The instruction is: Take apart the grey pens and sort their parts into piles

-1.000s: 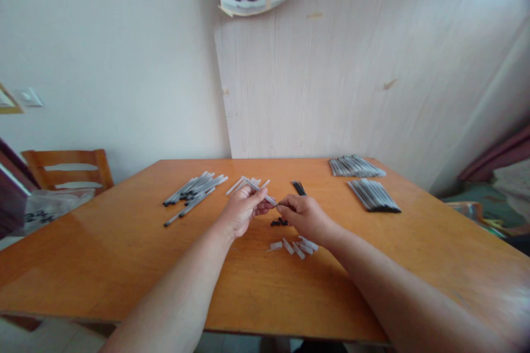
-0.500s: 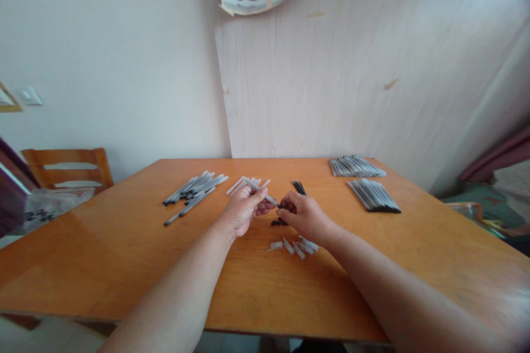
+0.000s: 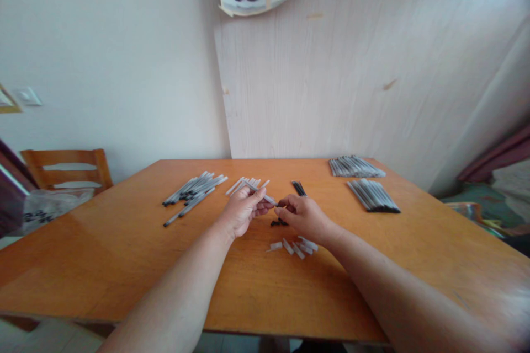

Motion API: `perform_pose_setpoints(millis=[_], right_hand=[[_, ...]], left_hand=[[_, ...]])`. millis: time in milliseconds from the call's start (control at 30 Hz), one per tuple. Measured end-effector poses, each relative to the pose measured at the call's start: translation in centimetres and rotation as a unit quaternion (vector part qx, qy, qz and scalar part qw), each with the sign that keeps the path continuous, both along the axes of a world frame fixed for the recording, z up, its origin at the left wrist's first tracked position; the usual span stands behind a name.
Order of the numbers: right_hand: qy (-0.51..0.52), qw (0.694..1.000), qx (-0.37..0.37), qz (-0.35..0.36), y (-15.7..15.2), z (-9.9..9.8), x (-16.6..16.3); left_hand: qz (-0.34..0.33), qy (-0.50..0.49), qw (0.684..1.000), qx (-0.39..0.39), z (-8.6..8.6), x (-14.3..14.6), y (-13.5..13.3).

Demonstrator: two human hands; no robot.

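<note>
My left hand (image 3: 244,214) is closed around a clear pen barrel (image 3: 265,196), which slants down to the right above the table. At the barrel's lower end, the fingers of my right hand (image 3: 305,216) are pinched together. What they grip there is too small and too covered to name. Just below the fingertips lie several small black pen parts (image 3: 276,223), partly hidden by my right hand. Nearer to me is a loose group of clear pen caps (image 3: 298,248). Behind my right hand lie thin black sticks like refills (image 3: 298,188), and behind my left hand several whitish tubes (image 3: 237,184).
On the left of the wooden table (image 3: 124,265) is a loose pile of pens (image 3: 197,186) with black ends. To the right lie a neat row of pens (image 3: 374,195) and another bundle (image 3: 356,166) behind it. A chair (image 3: 66,168) and a plastic bag (image 3: 53,201) stand beyond the left edge.
Both hands stay at nearly the same spot. The right fingers have shifted very slightly at the barrel's end. The piles on the table look unchanged.
</note>
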State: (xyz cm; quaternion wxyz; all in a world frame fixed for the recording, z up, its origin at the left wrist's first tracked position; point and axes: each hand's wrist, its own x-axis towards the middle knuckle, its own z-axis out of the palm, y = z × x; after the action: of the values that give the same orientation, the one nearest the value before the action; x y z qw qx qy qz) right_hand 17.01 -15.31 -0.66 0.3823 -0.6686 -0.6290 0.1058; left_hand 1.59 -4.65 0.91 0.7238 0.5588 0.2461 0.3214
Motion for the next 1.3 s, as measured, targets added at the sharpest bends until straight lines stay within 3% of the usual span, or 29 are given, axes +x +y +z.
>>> perform_pose_setpoints(millis=[1300], right_hand=[[-0.014,1.000,0.009,-0.014,-0.18,0.27,-0.15]], left_hand=[[0.012,0.001,1.000,-0.018,0.01,0.03,0.04]])
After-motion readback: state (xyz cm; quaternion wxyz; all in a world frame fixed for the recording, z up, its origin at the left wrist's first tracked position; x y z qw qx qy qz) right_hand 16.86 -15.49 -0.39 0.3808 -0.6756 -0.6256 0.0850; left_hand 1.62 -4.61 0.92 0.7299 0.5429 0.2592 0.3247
